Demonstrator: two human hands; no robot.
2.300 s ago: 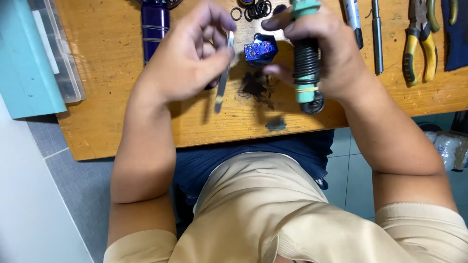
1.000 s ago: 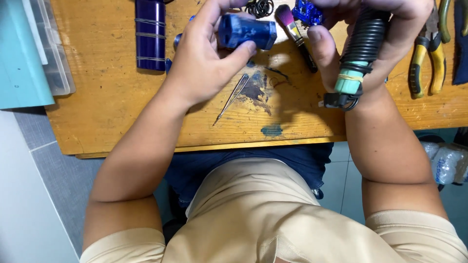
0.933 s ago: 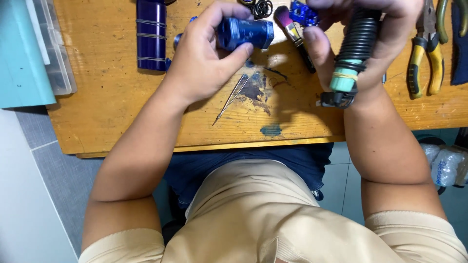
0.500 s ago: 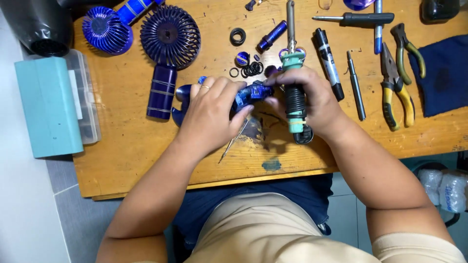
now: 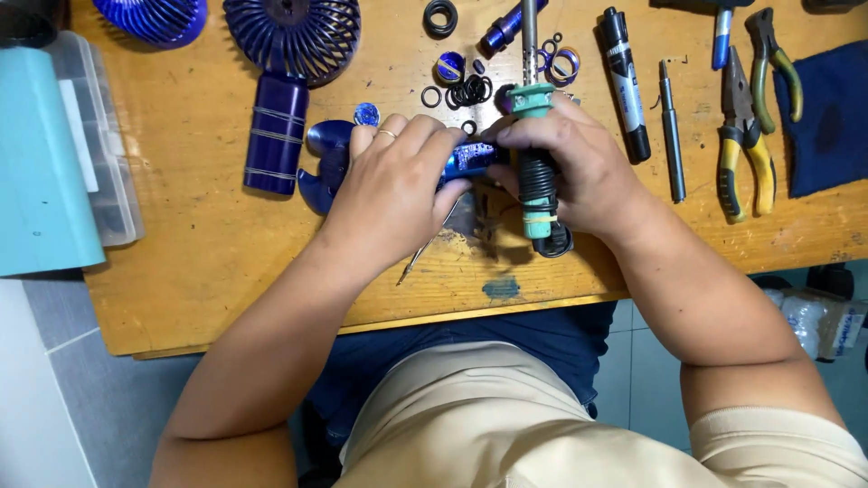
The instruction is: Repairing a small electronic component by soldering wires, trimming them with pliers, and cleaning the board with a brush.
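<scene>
Blue part [image 5: 468, 158] in left hand [image 5: 393, 194], seemingly; right hand [image 5: 579, 167] grasps soldering iron [image 5: 535, 154]

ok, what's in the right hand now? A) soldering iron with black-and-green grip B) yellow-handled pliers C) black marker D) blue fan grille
A: the right hand is wrapped around the soldering iron, tip pointing away from the person, while the pliers and marker lie untouched on the wooden table.

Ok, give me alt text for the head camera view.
Left hand holds a small blue cylindrical part while the right hand grips a black-and-green soldering iron, over a wooden workbench strewn with yellow-handled pliers.
</scene>
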